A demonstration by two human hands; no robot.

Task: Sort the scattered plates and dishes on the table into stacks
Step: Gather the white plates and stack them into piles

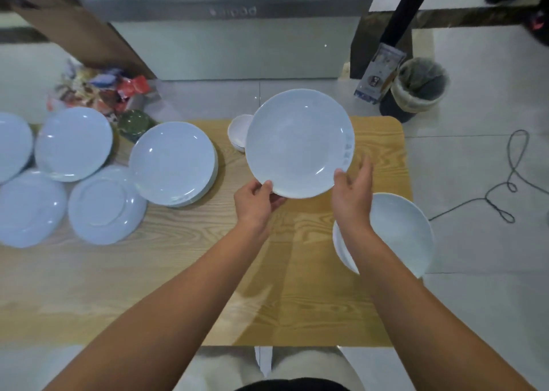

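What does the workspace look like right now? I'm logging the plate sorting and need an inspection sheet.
Surface: wooden table, near half bare.
Job's things: held plate lifted above the table; stack of plates at centre left; four more plates at far left, one upside-down plate; small bowls behind the held plate; large bowls at the right edge.
Clutter: snack packets and a green patterned bowl at the far left.
Grip: left hand and right hand each pinch the held plate's near rim.
Cables: grey cable looped on the floor, right.
Surroundings: lined bin, metal cabinet, tiled floor.
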